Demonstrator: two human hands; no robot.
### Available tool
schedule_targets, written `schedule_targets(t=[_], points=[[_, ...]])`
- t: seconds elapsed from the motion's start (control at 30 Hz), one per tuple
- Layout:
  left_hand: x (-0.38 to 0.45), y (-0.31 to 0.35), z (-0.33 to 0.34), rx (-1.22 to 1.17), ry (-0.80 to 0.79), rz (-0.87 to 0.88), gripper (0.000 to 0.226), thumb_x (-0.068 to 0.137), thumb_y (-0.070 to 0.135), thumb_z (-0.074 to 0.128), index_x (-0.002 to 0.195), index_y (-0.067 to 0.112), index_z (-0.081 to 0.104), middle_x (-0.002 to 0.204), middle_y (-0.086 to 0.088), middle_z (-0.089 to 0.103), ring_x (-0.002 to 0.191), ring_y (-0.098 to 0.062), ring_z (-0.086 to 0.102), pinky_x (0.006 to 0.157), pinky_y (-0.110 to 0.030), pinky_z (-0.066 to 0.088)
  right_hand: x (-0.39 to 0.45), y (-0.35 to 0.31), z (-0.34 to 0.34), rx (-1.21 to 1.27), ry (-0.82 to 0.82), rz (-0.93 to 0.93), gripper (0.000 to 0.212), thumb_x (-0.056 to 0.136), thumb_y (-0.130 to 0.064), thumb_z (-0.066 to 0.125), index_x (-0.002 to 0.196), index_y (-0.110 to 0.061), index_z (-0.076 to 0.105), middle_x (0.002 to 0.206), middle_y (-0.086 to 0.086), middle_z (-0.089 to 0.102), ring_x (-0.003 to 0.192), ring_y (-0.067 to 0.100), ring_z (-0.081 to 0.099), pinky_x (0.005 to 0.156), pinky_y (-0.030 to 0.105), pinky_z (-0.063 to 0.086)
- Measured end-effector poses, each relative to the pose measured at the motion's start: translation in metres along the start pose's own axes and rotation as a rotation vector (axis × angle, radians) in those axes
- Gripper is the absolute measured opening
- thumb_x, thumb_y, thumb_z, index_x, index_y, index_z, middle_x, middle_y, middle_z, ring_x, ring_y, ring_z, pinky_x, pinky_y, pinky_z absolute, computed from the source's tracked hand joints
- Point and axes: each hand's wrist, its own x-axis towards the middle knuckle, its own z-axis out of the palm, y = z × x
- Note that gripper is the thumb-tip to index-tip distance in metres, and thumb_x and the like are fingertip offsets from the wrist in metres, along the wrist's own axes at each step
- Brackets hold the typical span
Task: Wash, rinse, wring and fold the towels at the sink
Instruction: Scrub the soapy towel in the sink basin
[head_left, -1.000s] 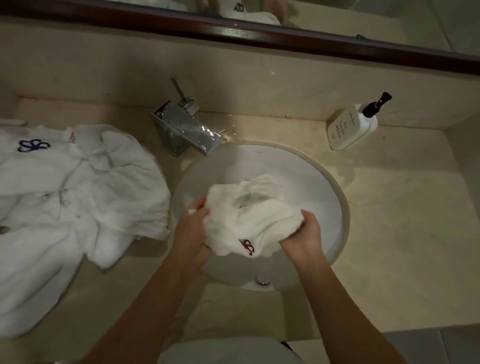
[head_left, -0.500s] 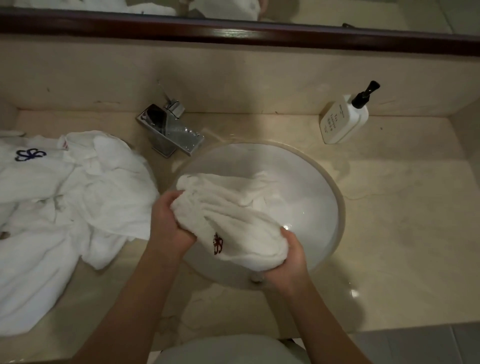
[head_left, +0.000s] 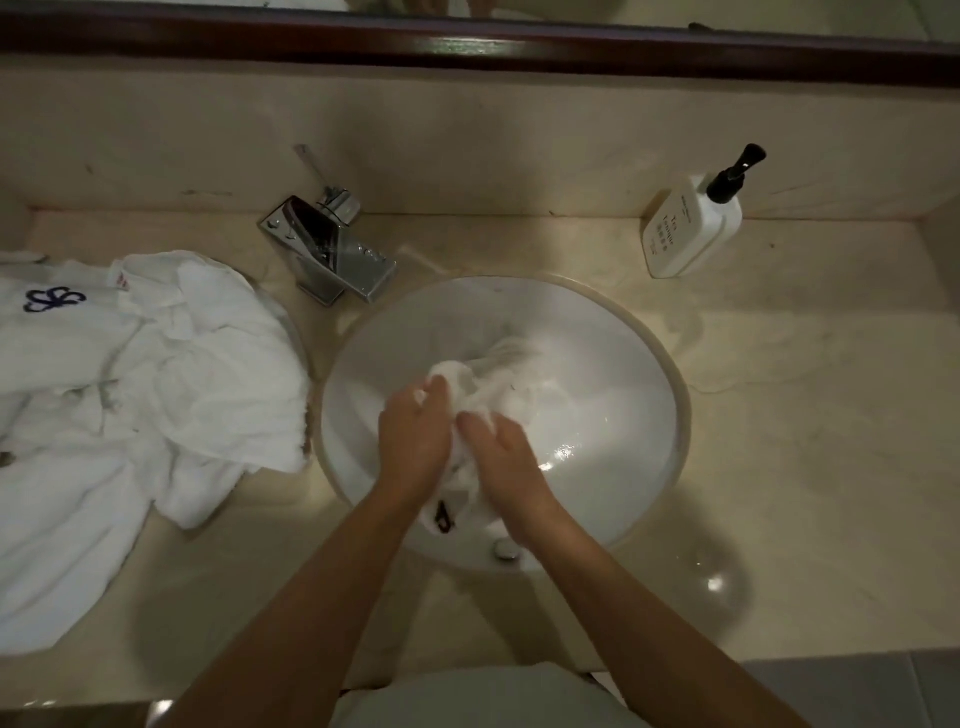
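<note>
Gripping hands: left hand (head_left: 415, 441) and right hand (head_left: 501, 460) squeeze one towel (head_left: 498, 384).
Towel axis: bunched, running near-to-far over the sink (head_left: 623, 374).

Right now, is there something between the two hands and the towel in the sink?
No. The left hand and right hand both already grip the towel, bunched between them over the sink. Nothing visible lies between.

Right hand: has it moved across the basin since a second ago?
Yes. The right hand has shifted left, away from the sink rim's right side, meeting the left hand.
</note>
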Motion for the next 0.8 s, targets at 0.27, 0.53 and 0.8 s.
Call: schedule_targets(t=[0.27, 0.53, 0.8], points=[[0.004, -0.003, 0.002, -0.005, -0.039, -0.052, 0.035, 0.102, 0.029, 0.046, 0.087, 0.008, 0.069, 0.081, -0.005, 0.068, 0.084, -0.024, 0.065, 0.069, -0.028, 0.042, 0.015, -0.005, 0.001, -0.05, -0.006, 0.147, 0.03, 0.098, -0.031, 0.046, 0.1, -0.007, 0.065, 0.096, 0.008, 0.068, 0.089, 0.024, 0.064, 0.076, 0.033, 0.051], [-0.037, 0.005, 0.007, 0.021, -0.265, 0.124, 0.032, 0.103, 0.039, 0.04, 0.102, 0.021, 0.066, 0.089, 0.006, 0.068, 0.083, -0.008, 0.063, 0.067, -0.013, 0.041, 0.052, -0.008, -0.019, -0.047, 0.246, 0.223, 0.03, 0.101, -0.022, 0.039, 0.097, -0.004, 0.064, 0.089, 0.009, 0.067, 0.08, 0.023, 0.063, 0.064, 0.027, 0.049], [-0.015, -0.013, 0.017, -0.005, -0.247, 0.1, 0.039, 0.105, 0.035, 0.037, 0.091, 0.014, 0.066, 0.084, 0.0, 0.067, 0.079, -0.01, 0.062, 0.069, -0.016, 0.045, 0.039, -0.01, -0.005, -0.14, 0.283, 0.073, 0.051, 0.083, -0.047, 0.037, 0.09, -0.005, 0.065, 0.093, 0.012, 0.068, 0.089, 0.029, 0.063, 0.086, 0.048, 0.053]])
